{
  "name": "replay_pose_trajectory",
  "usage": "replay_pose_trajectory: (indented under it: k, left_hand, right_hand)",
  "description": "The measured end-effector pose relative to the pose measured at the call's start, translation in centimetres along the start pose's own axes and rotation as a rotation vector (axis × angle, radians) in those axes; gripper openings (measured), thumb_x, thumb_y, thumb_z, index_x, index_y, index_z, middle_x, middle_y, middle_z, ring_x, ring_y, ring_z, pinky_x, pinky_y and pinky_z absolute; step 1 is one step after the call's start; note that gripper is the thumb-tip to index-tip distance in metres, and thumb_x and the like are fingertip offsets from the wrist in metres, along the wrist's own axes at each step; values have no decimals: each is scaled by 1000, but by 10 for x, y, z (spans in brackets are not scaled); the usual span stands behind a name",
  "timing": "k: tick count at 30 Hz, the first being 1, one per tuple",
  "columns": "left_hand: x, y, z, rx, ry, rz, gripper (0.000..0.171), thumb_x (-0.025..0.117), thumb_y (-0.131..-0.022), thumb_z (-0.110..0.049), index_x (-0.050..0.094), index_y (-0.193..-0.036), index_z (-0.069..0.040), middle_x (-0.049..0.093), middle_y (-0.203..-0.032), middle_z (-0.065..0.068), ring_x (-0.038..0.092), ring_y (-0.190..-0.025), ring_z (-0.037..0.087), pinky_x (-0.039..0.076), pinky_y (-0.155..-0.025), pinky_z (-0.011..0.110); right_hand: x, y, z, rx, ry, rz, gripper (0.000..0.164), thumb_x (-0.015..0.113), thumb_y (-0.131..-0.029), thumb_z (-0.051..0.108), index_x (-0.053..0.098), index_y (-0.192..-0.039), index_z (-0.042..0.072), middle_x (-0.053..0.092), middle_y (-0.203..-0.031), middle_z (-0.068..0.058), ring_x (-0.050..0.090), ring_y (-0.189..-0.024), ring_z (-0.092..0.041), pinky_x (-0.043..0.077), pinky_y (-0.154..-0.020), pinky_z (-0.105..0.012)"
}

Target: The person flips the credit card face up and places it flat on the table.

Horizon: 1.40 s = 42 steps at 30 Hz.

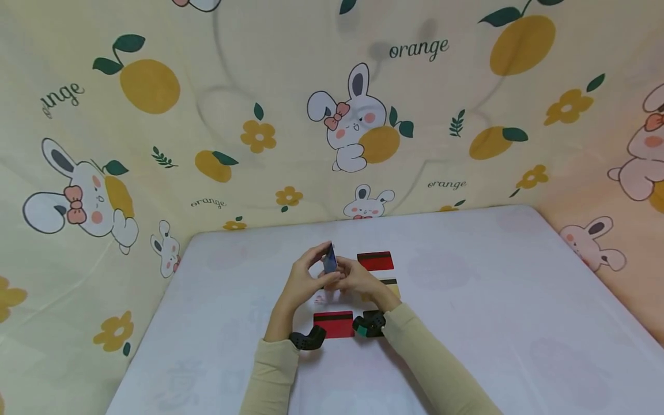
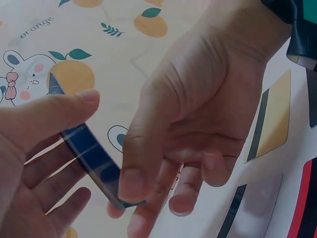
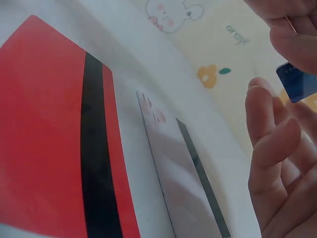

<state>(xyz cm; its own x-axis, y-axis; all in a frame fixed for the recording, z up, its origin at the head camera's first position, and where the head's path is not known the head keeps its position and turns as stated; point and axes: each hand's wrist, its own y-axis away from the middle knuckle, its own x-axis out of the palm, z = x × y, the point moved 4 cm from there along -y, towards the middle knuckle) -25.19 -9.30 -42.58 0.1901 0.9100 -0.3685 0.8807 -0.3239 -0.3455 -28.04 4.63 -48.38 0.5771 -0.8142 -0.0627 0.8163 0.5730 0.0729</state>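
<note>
A dark blue plastic card (image 1: 329, 262) is held up on edge over the table between both hands. My left hand (image 1: 303, 279) grips its upper part, with the thumb laid across it in the left wrist view and the other fingers behind. At the card's lower end, my right hand (image 2: 193, 109) pinches with thumb and fingertips, its remaining fingers loosely bent. Only one corner of the blue card (image 3: 299, 84) shows at the right edge of the right wrist view.
Below the hands lie a red card (image 1: 334, 329) with a black stripe and a whitish card (image 3: 173, 163). Another red card (image 1: 376, 261) is farther back, above a gold card (image 2: 272, 126). A dark card (image 1: 374, 314) is partly hidden by the right wrist's band. A printed cloth wall rises behind the table.
</note>
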Motion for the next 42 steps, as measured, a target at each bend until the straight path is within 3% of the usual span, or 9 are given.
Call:
replay_pose_trajectory:
  k: [4, 12, 17, 22, 26, 33, 38, 42]
  left_hand:
    - [2, 0, 0, -2, -2, 9, 66, 76, -81, -8, 47, -140, -3, 53, -139, 23, 51, -131, 35, 38, -111, 51]
    - [1, -2, -1, -45, -8, 12, 67, 76, -82, -11, 45, -142, -8, 55, -140, 15, 50, -134, 30, 36, -114, 48]
    - [-1, -2, -3, -63, 1, 18, 70, 75, -82, -10, 43, -144, -12, 54, -142, 15, 48, -137, 29, 33, -116, 48]
    - [-6, 0, -19, -97, 8, 22, 68, 72, -83, -5, 41, -144, -5, 51, -143, 19, 46, -137, 33, 32, -116, 51]
    - [-11, 2, -31, -112, 18, 30, 65, 70, -85, -4, 42, -143, -2, 52, -142, 21, 46, -137, 35, 33, -115, 53]
    - [-16, 1, -5, -68, 50, -38, 60, 72, -83, -5, 49, -138, -7, 59, -133, 21, 53, -131, 31, 32, -116, 50]
    - [-19, 0, -3, -49, 45, -50, 57, 73, -84, -12, 52, -137, -14, 62, -130, 15, 55, -129, 28, 34, -115, 49]
    - [-20, 1, -2, -37, 51, -50, 57, 74, -83, -11, 52, -136, -12, 62, -130, 16, 56, -127, 30, 35, -114, 49]
  right_hand:
    - [-2, 1, -1, -12, -4, -1, 63, 67, -85, 3, 39, -142, -4, 69, -88, 17, 52, -67, -6, 44, -54, -22]
    - [-8, 3, 0, 8, -8, -34, 59, 70, -84, 7, 47, -139, 4, 67, -88, 15, 52, -69, -5, 43, -54, -22]
    - [-10, 1, 2, 25, 37, -62, 62, 71, -84, 9, 45, -139, 2, 66, -87, 12, 56, -73, -5, 45, -56, -23]
    - [-10, 1, 3, 49, 46, -71, 68, 71, -84, 11, 39, -143, 0, 65, -94, 6, 57, -76, -7, 47, -59, -23]
    - [-9, 0, 4, 43, 77, -60, 66, 72, -83, 12, 43, -142, 2, 68, -97, 0, 56, -74, -8, 47, -59, -24]
    - [-8, 1, 11, 1, 135, -54, 59, 74, -82, 9, 51, -136, 7, 68, -101, -18, 56, -70, -7, 44, -55, -21]
    - [-11, 0, 13, -18, 153, -53, 61, 76, -80, 8, 50, -136, 2, 60, -84, -1, 53, -67, -7, 46, -62, -19]
    - [-12, 2, 12, -9, 142, -54, 61, 75, -80, 7, 50, -135, 1, 58, -78, 5, 52, -66, -8, 46, -63, -20]
